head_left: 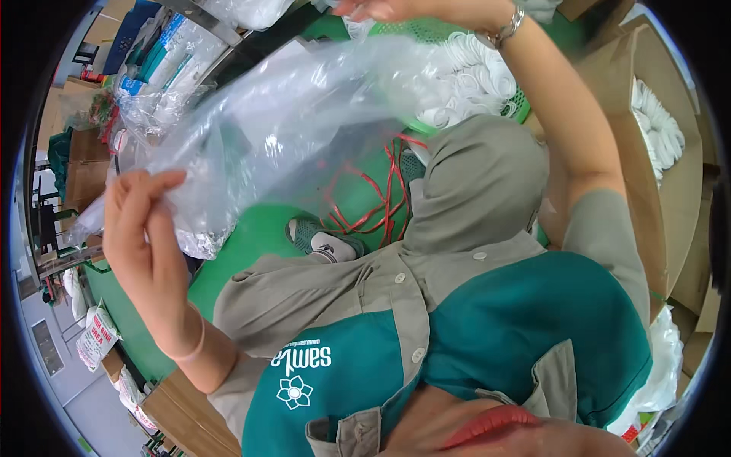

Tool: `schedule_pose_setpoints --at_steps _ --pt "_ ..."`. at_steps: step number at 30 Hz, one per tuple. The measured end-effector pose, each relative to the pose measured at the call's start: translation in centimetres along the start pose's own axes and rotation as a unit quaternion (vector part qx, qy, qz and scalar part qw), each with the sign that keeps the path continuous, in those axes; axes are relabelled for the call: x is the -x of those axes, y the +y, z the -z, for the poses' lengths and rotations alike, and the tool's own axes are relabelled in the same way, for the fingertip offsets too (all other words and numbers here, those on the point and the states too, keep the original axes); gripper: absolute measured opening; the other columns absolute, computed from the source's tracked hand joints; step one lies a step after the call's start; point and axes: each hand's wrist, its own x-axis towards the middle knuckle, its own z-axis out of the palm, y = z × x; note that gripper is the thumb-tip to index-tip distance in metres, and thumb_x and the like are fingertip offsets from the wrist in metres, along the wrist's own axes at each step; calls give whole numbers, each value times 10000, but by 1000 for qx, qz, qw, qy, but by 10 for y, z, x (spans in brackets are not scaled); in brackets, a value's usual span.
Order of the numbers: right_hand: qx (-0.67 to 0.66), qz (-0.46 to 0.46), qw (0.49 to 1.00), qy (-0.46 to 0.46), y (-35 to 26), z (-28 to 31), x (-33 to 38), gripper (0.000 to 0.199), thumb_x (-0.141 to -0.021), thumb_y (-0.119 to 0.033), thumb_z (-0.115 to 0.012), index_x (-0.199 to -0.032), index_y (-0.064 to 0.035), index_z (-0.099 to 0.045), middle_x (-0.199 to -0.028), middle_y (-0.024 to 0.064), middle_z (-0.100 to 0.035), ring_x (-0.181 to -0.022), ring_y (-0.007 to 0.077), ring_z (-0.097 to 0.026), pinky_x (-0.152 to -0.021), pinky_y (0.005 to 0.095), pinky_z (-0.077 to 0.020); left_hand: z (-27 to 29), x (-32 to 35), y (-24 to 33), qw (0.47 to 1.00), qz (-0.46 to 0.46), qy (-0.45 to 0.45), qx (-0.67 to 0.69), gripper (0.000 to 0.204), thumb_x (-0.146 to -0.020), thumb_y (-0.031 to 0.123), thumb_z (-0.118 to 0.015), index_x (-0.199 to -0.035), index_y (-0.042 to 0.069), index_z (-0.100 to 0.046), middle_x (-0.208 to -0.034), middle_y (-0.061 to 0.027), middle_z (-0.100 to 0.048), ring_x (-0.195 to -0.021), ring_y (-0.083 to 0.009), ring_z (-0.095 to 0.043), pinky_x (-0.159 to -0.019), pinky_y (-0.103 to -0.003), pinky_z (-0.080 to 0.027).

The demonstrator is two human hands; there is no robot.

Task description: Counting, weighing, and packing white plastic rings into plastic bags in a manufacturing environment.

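A large clear plastic bag point(278, 133) is stretched across the space in front of me, blurred in places by motion. At its left end my left hand point(145, 228) is raised, thumb and fingers pinched on the film. My right hand point(415, 9) reaches up to the top edge, beyond the bag's far right end. Its fingers are blurred and partly cut off, so their grip on the film cannot be made out. Behind the bag's right end, a green basket point(522, 107) holds many white rings point(476, 80).
Red plastic strings point(388, 190) hang beside my knee above the green floor point(137, 327). A cardboard box point(674, 221) with white coiled pieces point(656, 129) stands on the right. Plastic-wrapped packs point(171, 68) lie at the upper left. A white sack point(97, 335) stands at the lower left.
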Motion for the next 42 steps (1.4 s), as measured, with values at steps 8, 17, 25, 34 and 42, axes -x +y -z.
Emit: schedule_pose_setpoints --at_steps 8,17,25,34,42 --pt "448 -477 755 37 258 16 120 1304 -435 -356 -828 -1378 -239 65 -1384 203 -206 -1261 394 -228 -987 543 -236 -15 22 -19 984 168 -68 -6 176 -636 -96 -596 -699 -14 -454 -732 -70 -441 -645 -154 -436 -581 -236 -376" --pt "335 -352 860 156 300 -5 80 1054 -526 -221 -738 -1365 -116 -108 -1176 230 -479 -1064 348 -489 -913 508 -329 -70 -5 -51 975 115 -188 -20 211 -630 -135 -471 -755 -8 -583 -858 -138 -580 -738 -263 -551 -623 -301 -434" --pt "462 -302 803 224 265 -46 96 350 -579 -165 -631 -914 -82 -576 -995 142 -504 -999 337 -459 -788 408 -413 -98 -26 -81 966 71 -160 -191 207 -695 -6 -566 -893 44 -593 -981 -103 -566 -807 -267 -563 -669 -349 -452" --pt "169 -331 817 441 259 27 166 273 -729 -98 -549 -995 -34 -556 -898 131 -607 -750 219 -590 -682 321 -463 -102 -43 -77 976 99 -192 -17 256 -680 -142 -438 -830 11 -580 -977 -131 -566 -561 -181 -497 -525 -271 -394" --pt "477 -480 597 431 275 16 157 332 -680 -94 -542 -1011 -114 -517 -947 118 -595 -906 305 -559 -722 408 -439 -88 -53 -41 915 171 -340 136 314 -650 -103 -510 -932 9 -593 -912 -83 -542 -527 -100 -442 -465 -227 -348"
